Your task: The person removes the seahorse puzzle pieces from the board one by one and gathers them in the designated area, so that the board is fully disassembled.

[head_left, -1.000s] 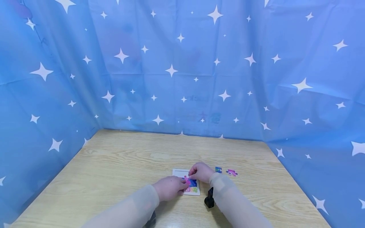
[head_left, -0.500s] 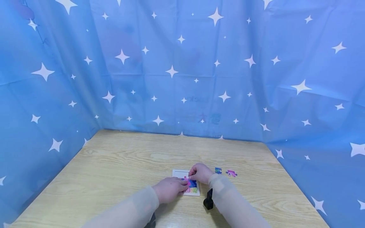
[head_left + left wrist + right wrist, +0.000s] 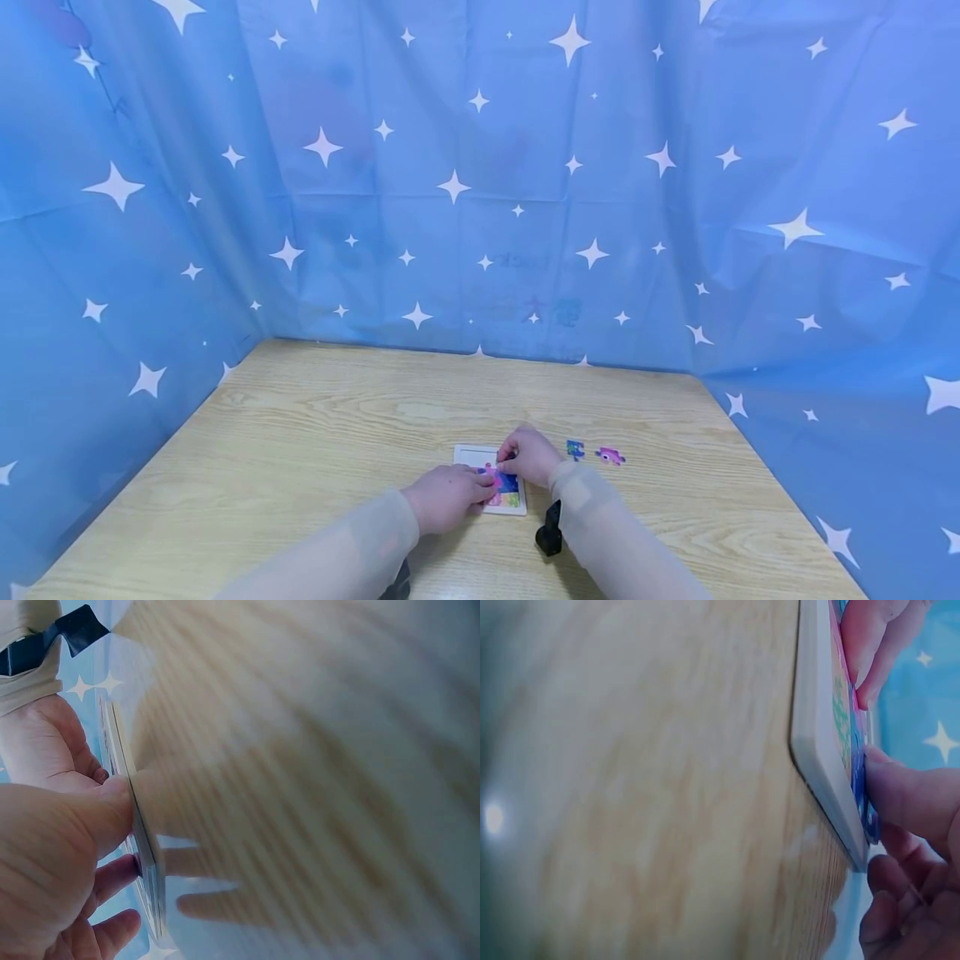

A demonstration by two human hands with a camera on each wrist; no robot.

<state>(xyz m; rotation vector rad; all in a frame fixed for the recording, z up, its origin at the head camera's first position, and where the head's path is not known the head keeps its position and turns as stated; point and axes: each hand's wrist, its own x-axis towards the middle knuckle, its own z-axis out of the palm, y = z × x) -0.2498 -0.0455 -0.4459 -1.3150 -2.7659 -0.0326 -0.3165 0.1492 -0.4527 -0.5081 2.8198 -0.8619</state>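
Note:
In the head view, a white puzzle tray (image 3: 468, 456) lies on the table with colourful jigsaw pieces in it. My left hand (image 3: 444, 498) rests over its near left part, with straight fingertips on the pink and blue pieces. The left wrist view has the thumb (image 3: 112, 814) against the tray's edge. At the tray's right side, my right hand (image 3: 532, 456) pinches a dark blue puzzle piece (image 3: 860, 791) between thumb and fingers. That piece sits at the tray's rim in the right wrist view. My hands hide part of the picture.
Two loose pieces lie right of the tray: a blue-green puzzle piece (image 3: 574, 449) and a pink puzzle piece with an eye (image 3: 611, 456). The wooden table (image 3: 337, 417) meets a blue star-patterned curtain (image 3: 517, 167) at the back and sides.
My left fingers have lowered and flattened onto the pieces over the last second. My right hand stays almost in the same place at the tray's right side.

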